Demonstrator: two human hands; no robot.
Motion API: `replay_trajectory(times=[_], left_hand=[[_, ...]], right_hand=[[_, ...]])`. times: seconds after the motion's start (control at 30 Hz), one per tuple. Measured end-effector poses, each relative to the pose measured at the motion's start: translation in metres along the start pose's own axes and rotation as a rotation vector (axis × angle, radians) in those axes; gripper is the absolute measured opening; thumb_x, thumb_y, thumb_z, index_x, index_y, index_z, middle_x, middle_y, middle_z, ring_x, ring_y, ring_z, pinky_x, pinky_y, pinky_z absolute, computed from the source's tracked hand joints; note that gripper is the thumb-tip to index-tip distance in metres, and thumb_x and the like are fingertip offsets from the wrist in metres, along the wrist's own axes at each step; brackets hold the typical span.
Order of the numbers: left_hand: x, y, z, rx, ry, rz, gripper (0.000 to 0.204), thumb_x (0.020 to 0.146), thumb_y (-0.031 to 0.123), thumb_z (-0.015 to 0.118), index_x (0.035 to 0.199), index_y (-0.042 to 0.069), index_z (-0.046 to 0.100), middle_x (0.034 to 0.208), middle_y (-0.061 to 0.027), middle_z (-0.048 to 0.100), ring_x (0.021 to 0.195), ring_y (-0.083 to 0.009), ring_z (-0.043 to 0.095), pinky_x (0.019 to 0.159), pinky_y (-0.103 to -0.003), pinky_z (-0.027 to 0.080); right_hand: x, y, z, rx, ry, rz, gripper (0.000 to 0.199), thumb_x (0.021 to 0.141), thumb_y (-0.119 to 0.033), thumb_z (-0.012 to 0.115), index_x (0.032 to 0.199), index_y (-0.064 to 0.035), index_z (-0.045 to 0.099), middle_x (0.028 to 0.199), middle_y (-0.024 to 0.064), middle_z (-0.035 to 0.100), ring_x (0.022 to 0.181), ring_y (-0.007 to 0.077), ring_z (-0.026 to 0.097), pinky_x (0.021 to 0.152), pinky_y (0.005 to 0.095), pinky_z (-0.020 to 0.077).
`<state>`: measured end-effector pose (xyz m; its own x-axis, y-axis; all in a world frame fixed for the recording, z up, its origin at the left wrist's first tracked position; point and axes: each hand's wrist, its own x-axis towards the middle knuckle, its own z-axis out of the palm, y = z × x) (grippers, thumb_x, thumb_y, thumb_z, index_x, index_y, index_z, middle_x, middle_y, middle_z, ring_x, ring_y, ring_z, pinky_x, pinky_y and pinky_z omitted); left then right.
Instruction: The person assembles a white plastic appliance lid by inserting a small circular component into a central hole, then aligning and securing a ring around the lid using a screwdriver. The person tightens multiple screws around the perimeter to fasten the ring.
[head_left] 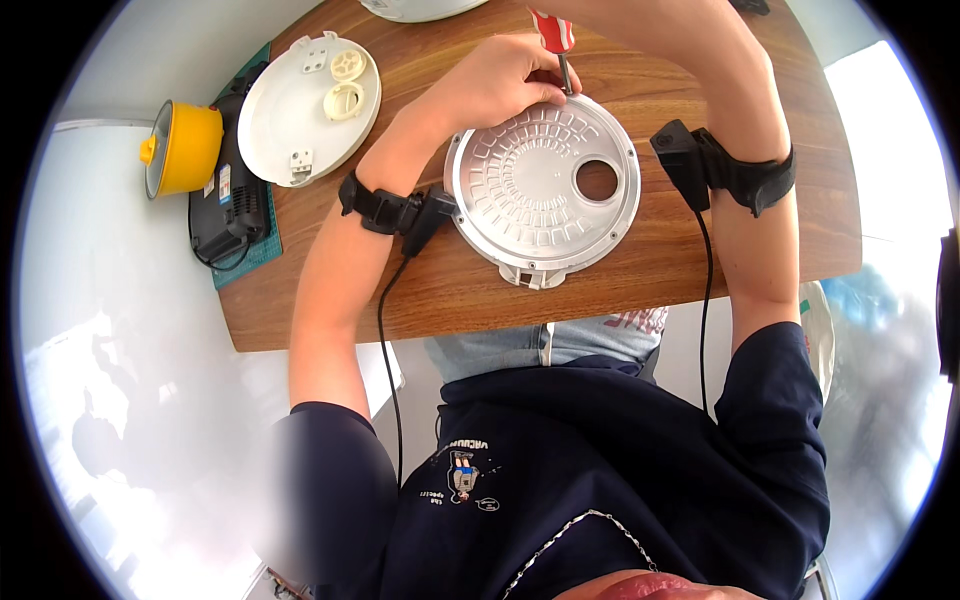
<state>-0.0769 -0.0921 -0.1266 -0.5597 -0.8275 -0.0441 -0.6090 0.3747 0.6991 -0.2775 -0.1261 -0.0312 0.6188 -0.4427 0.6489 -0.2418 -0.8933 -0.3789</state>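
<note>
A round silver metal plate (pixel 530 190) with embossed rings, a round hole and a small latch-like tab lies on the wooden table in front of me. At its far rim stands a screwdriver (pixel 555 38) with a red and white handle, its shaft pointing down at the rim. My left hand (pixel 515 75) comes in from the left, thumb and fingers closed around the lower shaft; a screw there cannot be made out. My right hand (pixel 575 8) is at the handle's top, mostly cut off by the upper edge, its fingers hidden.
To the left lies a white round cover (pixel 290 120) carrying cream round parts (pixel 345 100) and small brackets. Beyond it are a black case (pixel 235 190), a green mat (pixel 258 258) and a yellow round container (pixel 190 147). Another white round piece (pixel 425 8) sits at the far edge.
</note>
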Motion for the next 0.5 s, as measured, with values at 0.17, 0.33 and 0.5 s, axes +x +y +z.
replay_trajectory(times=[0.17,0.33,0.5], left_hand=[[-0.006,0.001,-0.002,-0.012,0.020,-0.034,0.021,0.087,0.003,0.075,0.107,0.001,0.075,0.098,-0.0097,0.072,0.092,-0.0225,0.070,0.084,-0.036,0.056],[-0.018,-0.006,-0.001,-0.107,0.107,-0.049,0.019,0.086,0.003,0.076,0.104,0.001,0.074,0.098,-0.0094,0.072,0.092,-0.0223,0.069,0.082,-0.035,0.055],[-0.016,-0.011,-0.001,-0.080,0.069,0.011,0.019,0.092,0.001,0.071,0.111,-0.003,0.074,0.102,-0.0067,0.074,0.090,-0.0147,0.070,0.082,-0.030,0.058]], right_hand=[[-0.008,-0.005,-0.003,0.004,0.022,-0.078,0.030,0.086,-0.009,0.070,0.114,-0.0002,0.069,0.104,0.0195,0.071,0.087,0.0384,0.068,0.080,0.0443,0.0551],[-0.004,-0.009,-0.009,0.062,-0.085,-0.052,0.032,0.085,-0.010,0.072,0.116,-0.0010,0.069,0.106,0.0186,0.070,0.089,0.0390,0.068,0.082,0.0437,0.0549],[-0.004,-0.030,-0.015,-0.112,-0.134,0.146,0.032,0.084,-0.012,0.074,0.115,-0.0033,0.070,0.103,0.0176,0.070,0.091,0.0373,0.068,0.081,0.0427,0.0546]])
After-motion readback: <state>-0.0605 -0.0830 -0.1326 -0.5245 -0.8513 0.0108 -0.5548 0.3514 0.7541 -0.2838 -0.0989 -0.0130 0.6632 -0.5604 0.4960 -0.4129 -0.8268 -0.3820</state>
